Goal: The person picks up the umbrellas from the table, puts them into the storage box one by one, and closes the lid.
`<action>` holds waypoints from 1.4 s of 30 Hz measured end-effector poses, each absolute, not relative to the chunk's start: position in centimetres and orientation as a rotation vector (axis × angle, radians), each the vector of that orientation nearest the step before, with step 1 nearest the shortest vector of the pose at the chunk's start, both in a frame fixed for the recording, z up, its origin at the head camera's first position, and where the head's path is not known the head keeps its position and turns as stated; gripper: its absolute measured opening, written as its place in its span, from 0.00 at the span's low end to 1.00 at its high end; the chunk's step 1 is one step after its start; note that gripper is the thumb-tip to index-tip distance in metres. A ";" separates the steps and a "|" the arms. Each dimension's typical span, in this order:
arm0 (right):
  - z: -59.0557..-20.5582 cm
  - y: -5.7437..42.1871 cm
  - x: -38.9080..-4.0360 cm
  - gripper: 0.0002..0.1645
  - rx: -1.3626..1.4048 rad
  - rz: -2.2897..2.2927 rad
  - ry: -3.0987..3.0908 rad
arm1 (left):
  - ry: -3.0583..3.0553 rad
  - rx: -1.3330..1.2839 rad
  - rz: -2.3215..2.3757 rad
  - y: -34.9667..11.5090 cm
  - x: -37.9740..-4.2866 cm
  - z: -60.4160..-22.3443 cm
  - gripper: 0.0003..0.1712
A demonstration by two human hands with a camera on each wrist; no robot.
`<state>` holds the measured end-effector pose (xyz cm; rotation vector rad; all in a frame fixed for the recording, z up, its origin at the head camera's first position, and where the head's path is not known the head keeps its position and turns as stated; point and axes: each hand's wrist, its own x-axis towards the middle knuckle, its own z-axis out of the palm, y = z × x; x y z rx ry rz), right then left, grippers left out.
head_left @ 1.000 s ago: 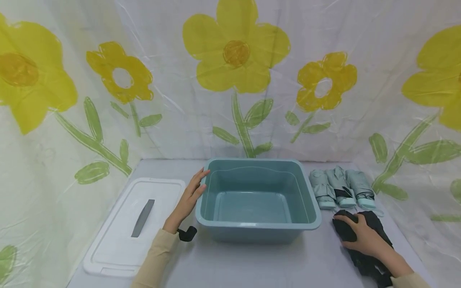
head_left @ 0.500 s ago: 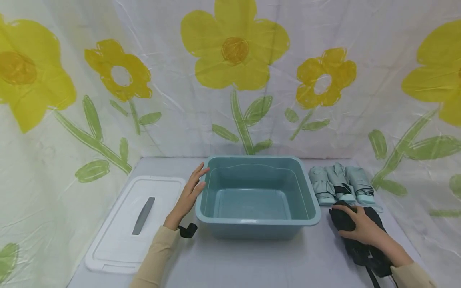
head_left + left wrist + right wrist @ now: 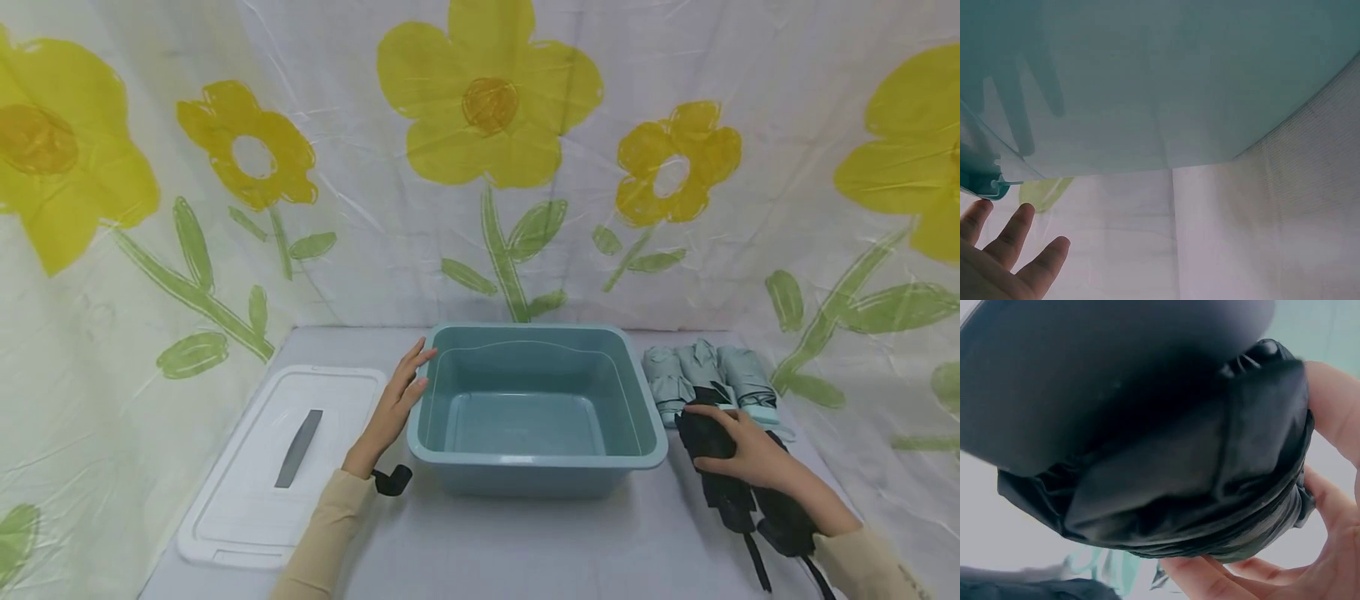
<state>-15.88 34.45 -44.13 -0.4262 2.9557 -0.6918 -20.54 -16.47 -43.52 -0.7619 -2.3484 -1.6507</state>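
My right hand [image 3: 753,450] grips a black folded umbrella [image 3: 705,437], thumb on one side and fingers on the other. Its strap hangs toward me. In the right wrist view the umbrella's dark cloth [image 3: 1179,475] fills most of the picture. A second black folded umbrella [image 3: 783,525] is beside it, partly hidden by my hand and wrist. At the left side of a blue-green plastic bin [image 3: 536,461], my left hand [image 3: 387,417] has its fingers spread and extended by the rim. The left wrist view shows these fingers [image 3: 1010,237] below the bin's outer wall [image 3: 1147,94].
Three pale teal folded umbrellas [image 3: 667,379] lie in a row right of the bin, just beyond my right hand. A white lid [image 3: 247,483] with a grey handle [image 3: 298,450] lies left. A flower-print curtain [image 3: 352,250] hangs behind the table.
My right hand has tightened round one black umbrella and shifted it left and away from me, apart from the second one. The left hand stays beside the bin.
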 end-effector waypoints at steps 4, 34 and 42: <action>-43.3 34.4 -16.3 0.46 -0.434 -0.712 2.954 | -2.352 -0.750 -1.646 -16.5 -20.5 -43.5 0.25; -37.4 32.2 -18.6 0.44 -0.547 -0.853 2.899 | -2.335 -0.759 -1.664 -16.4 -20.6 -43.9 0.24; -36.7 31.2 -19.6 0.46 -0.531 -0.953 2.801 | -2.331 -0.761 -1.660 -16.6 -20.5 -44.0 0.24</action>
